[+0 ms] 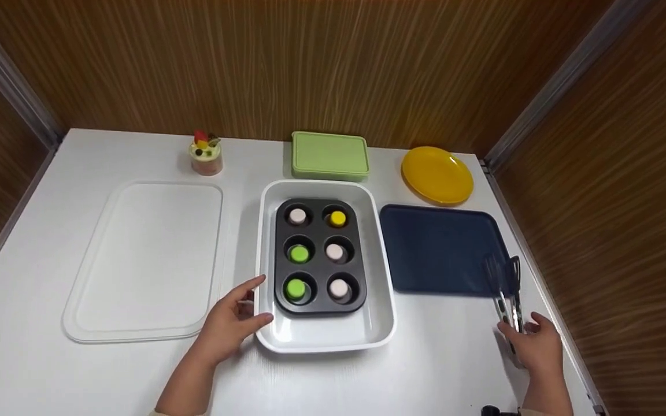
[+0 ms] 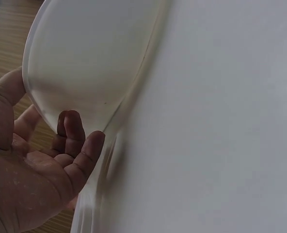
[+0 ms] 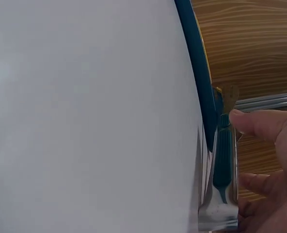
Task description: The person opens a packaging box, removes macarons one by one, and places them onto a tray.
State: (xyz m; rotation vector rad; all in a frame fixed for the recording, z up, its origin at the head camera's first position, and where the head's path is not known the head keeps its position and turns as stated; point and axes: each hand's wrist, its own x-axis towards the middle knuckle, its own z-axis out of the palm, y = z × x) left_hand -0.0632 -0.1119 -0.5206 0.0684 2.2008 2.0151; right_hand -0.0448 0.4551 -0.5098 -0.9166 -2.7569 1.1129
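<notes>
A white rectangular basin [image 1: 324,338] stands in the middle of the table, holding a dark muffin tin [image 1: 318,266]. Small green, pale pink and yellow round pieces sit in its cups, one in each. My left hand [image 1: 229,320] is at the basin's left wall, thumb and index fingertips over the rim. In the left wrist view its other fingers [image 2: 75,128] lie loosely bent by the outer wall. At the right, metal tongs [image 3: 223,160] with teal-green handle inlays are pinched by my right hand [image 1: 538,346], thumb on one side. Their dark heads overlap the navy tray [image 1: 443,248].
A flat white lid [image 1: 148,260] lies left of the basin. Along the back are a decorated dessert cup [image 1: 206,162], a light green lidded box [image 1: 330,153] and a yellow plate [image 1: 437,175]. Wood-patterned panels [image 1: 610,190] close off the back and sides.
</notes>
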